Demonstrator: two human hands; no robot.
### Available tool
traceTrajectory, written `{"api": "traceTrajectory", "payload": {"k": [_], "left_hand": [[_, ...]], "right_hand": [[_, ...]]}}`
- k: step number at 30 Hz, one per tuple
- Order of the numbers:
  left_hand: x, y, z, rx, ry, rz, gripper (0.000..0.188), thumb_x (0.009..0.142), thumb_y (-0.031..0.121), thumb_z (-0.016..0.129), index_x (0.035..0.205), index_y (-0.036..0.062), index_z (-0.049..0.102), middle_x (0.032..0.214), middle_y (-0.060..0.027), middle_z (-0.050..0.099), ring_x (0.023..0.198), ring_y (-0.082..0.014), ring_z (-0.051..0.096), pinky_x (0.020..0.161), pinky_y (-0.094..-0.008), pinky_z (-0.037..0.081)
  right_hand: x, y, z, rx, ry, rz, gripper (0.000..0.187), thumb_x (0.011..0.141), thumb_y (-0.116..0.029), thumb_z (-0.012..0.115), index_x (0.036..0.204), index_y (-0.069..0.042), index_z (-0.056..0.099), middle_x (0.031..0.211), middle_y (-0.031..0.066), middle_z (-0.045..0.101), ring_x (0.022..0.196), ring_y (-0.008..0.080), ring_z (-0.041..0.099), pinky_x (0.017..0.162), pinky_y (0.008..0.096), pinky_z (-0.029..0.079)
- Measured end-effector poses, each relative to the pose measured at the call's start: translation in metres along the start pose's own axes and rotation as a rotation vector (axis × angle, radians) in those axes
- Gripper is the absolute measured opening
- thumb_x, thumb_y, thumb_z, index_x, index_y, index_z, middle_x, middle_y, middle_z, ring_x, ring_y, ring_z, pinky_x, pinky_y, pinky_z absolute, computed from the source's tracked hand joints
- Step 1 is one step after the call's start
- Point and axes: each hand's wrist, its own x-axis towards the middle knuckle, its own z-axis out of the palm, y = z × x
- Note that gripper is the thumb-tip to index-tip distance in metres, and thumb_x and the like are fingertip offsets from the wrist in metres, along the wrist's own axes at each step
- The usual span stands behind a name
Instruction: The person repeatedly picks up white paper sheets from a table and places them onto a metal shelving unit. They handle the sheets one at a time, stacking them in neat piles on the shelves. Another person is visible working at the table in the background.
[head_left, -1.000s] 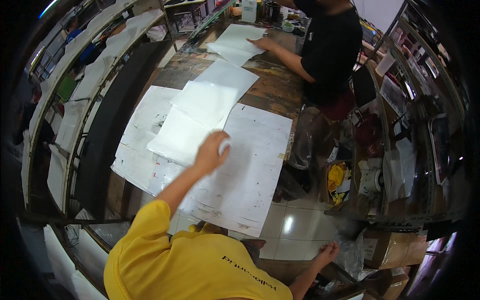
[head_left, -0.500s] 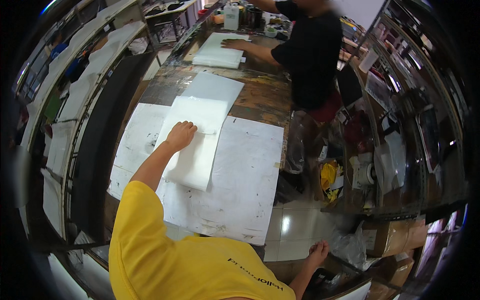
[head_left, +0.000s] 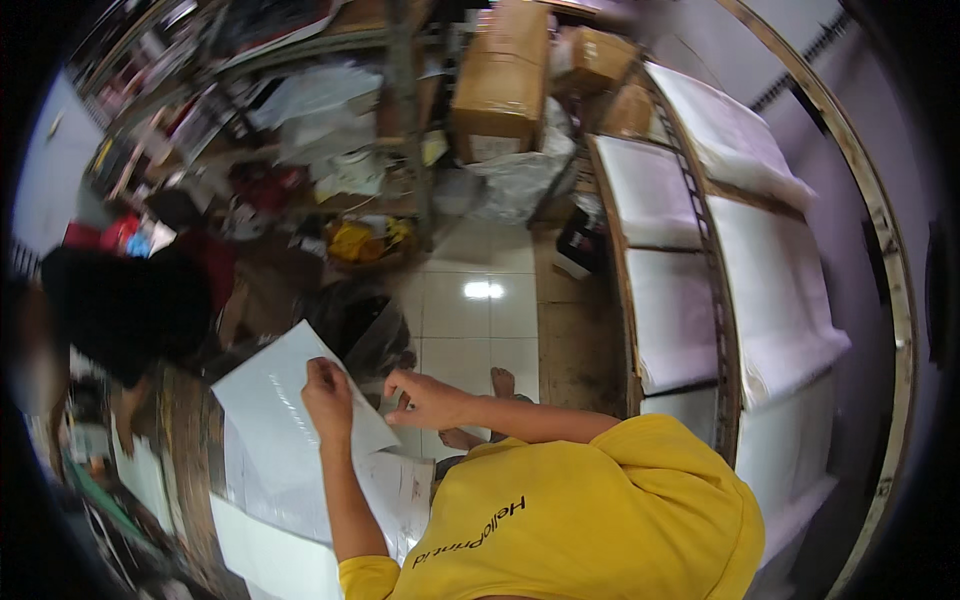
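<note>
A thin white sheet [head_left: 265, 385], with a row of faint marks on it, hangs tilted in my left hand [head_left: 328, 398]. The fingers of that hand are pinched at the sheet's upper right part. My right hand [head_left: 428, 402] is beside the sheet's right edge, its fingers half curled and apart with nothing visible in them. Below the sheet lies the white board [head_left: 405, 478] on the worktable. A stack of white sheets [head_left: 270, 545] rests at the lower left, partly cut off by my left arm.
A rack [head_left: 725, 300] with several white-covered shelves stands at the right. Cardboard boxes [head_left: 500, 90] and crumpled clear plastic [head_left: 530, 175] are at the back, beyond the tiled floor [head_left: 455, 300]. A co-worker in a black shirt [head_left: 125, 310] leans at the left.
My view has turned to the right, toward the floor and rack. My left hand has lifted a sheet off the table, and my right hand has come close to its edge.
</note>
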Motion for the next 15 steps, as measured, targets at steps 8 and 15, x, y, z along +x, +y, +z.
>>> {"api": "traceTrajectory", "payload": {"k": [8, 15], "left_hand": [[0.011, 0.077, 0.144, -0.322, -0.338, -0.139, 0.020, 0.095, 0.007, 0.057, 0.108, -0.0063, 0.053, 0.073, -0.0115, 0.066, 0.059, -0.0173, 0.067, 0.054, -0.0298, 0.051], [-0.013, 0.084, 0.166, -0.444, -0.407, -0.187, 0.033, 0.095, 0.010, 0.057, 0.123, -0.0073, 0.050, 0.079, -0.0100, 0.064, 0.065, -0.0149, 0.065, 0.061, -0.0287, 0.051]], "right_hand": [[-0.040, 0.061, -0.094, -0.144, 0.436, 0.156, 0.022, 0.087, -0.013, 0.066, 0.101, -0.003, 0.053, 0.081, 0.0145, 0.066, 0.077, 0.0294, 0.067, 0.070, 0.0380, 0.051], [-0.042, 0.158, -0.269, -0.199, 0.514, 0.340, 0.023, 0.081, -0.025, 0.071, 0.094, -0.007, 0.067, 0.084, 0.0108, 0.070, 0.080, 0.0211, 0.067, 0.072, 0.0367, 0.053]]}}
